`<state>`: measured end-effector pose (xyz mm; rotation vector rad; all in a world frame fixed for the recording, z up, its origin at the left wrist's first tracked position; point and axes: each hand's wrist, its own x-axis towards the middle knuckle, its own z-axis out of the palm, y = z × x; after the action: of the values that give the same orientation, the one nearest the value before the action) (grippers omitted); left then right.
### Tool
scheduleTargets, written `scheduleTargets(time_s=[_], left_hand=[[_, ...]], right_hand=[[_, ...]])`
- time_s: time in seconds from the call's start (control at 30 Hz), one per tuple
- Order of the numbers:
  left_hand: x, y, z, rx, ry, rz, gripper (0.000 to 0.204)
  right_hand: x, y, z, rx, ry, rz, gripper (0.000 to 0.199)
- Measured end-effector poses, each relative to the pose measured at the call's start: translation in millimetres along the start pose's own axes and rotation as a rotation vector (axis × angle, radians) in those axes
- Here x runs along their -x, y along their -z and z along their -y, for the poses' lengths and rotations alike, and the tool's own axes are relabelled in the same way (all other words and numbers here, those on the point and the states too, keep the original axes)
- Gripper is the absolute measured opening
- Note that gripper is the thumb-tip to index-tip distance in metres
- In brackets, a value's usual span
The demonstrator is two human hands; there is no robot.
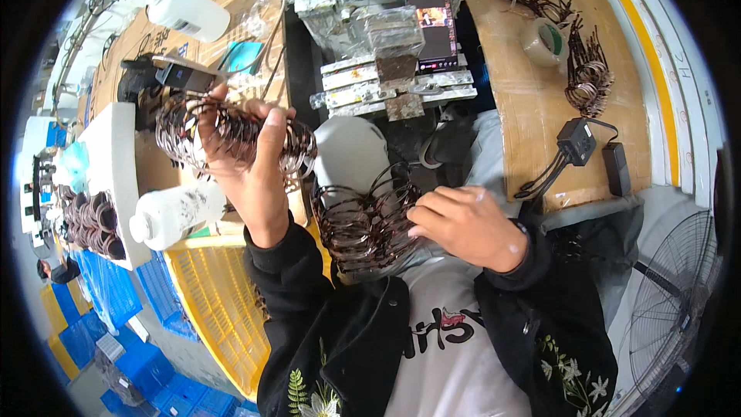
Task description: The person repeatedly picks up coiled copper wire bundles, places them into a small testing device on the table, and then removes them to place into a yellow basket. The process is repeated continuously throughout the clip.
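Well, where are the rings being kept?

Two bundles are handled. One raised bundle of thin, glossy dark-brown rings (pixel 174 135) is carried left of centre in the frame; a lower bundle of dark-brown wiry rings (pixel 359 232) is rested at the centre, over the pale-grey trousers (pixel 351 150).

Why on the lap?

Probably so that loose loops are cradled and kept close to both hands.

And how is each grip set?

The left hand (pixel 247 174) is closed around its bundle, thumb laid across the top, so the rings are presumably kept from fanning apart. The right hand (pixel 471 228) is curled narrowly, its fingertips at the lower bundle's right edge; whether a strand is pinched cannot be told.

What about the upper part?

A black phone with a lit screen (pixel 440 46) is stood near upright at upper centre, seemingly for viewing. On the cardboard-covered desk (pixel 532 100) at upper right, another brown bundle (pixel 590 81) is laid beside a roll of pale tape (pixel 534 45).
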<state>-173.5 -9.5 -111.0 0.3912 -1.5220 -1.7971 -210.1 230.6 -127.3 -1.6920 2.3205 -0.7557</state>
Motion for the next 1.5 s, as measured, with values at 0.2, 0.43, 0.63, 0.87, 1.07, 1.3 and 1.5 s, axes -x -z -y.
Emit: scheduleTargets(time_s=[0.2,0.43,0.63,0.87,1.07,1.3,1.5], left_hand=[[-3,9,15,-0.034,0.035,0.014,0.056],[-2,18,30,-0.079,0.097,0.005,0.058],[0,16,35,-0.088,0.125,0.003,0.058],[2,12,37,-0.184,0.093,0.138,0.058],[1,7,31,-0.188,-0.008,-0.002,0.056],[-9,-6,9,0.241,0.088,0.001,0.052],[-8,-17,-18,0.387,0.339,-0.027,0.102]], right_hand=[[-3,-6,2,0.081,0.017,-0.193,0.019],[4,52,-13,-0.284,-0.136,-0.435,0.004],[-58,42,-92,-1.155,0.215,-1.088,0.017],[-127,-3,-146,-1.219,0.006,-1.073,0.007],[-137,-14,-157,-0.995,0.006,-1.149,0.014],[-126,-17,-142,-0.726,-0.097,-1.172,0.016],[-107,-11,-84,-0.54,0.384,-1.154,0.02]])
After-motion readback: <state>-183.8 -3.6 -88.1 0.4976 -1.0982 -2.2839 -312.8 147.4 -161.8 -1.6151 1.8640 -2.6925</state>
